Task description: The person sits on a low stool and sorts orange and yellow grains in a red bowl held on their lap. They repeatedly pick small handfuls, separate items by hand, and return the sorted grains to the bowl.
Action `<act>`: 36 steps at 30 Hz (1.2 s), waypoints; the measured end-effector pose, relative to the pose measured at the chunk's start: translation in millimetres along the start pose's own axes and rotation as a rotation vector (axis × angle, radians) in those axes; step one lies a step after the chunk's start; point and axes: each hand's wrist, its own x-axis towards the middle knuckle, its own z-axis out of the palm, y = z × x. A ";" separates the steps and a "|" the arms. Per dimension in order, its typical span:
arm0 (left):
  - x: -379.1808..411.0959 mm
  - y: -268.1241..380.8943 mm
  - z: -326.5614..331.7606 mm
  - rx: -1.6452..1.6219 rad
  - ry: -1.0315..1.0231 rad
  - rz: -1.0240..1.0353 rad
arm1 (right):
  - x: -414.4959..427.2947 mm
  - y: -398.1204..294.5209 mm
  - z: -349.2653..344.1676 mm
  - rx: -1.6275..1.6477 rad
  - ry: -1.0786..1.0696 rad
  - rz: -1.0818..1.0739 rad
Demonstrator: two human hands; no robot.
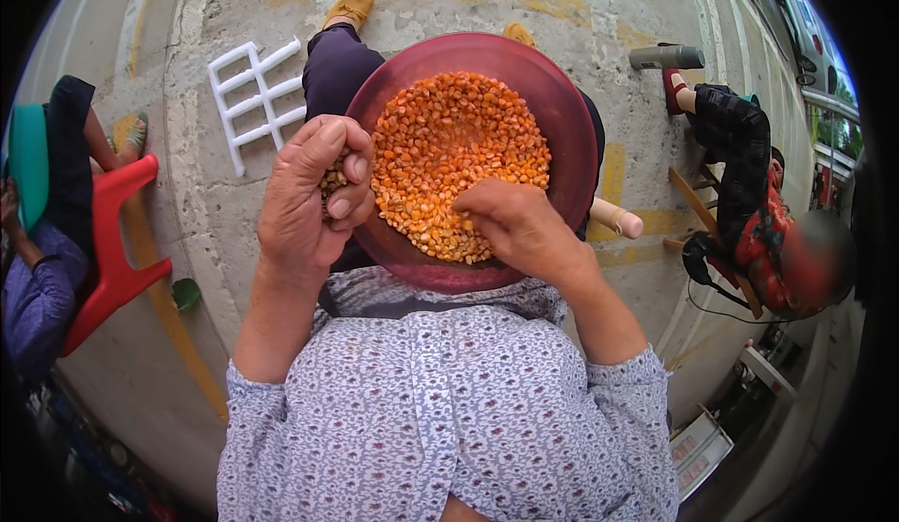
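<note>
A round, dark red plastic basin [572, 111] rests on my lap. Orange and yellow corn kernels [456, 125] cover its bottom, with a shallow hollow in the middle and paler kernels towards me. My left hand [309, 192] is raised over the basin's left rim, its fingers curled around a clump of small brownish kernels or grains [333, 181]. Over the near right part of the corn is my right hand [527, 227], thumb and fingers bent together at the kernels. Whether a kernel is pinched between those fingertips is hidden.
A white plastic rack [265, 95] lies on the concrete, left of my leg. Beside my right leg is a pale pink cylinder [618, 218]; farther right lies a grey bottle [666, 57]. People sit at both sides, with a red plastic stool [119, 241] at left.
</note>
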 end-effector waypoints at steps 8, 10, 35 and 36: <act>-3.4 -1.2 3.3 -0.058 0.004 -0.028 | -22.3 -6.1 -15.7 1.016 0.261 0.516; -5.5 -2.8 4.4 -0.066 0.004 -0.027 | -25.9 -2.5 -12.6 1.155 0.328 0.518; -53.3 -31.9 -36.4 0.241 0.418 -0.160 | -4.6 42.6 -49.2 -0.147 0.664 0.226; -50.8 -35.4 -35.8 0.243 0.398 -0.161 | -3.9 44.4 -51.1 -0.133 0.659 0.233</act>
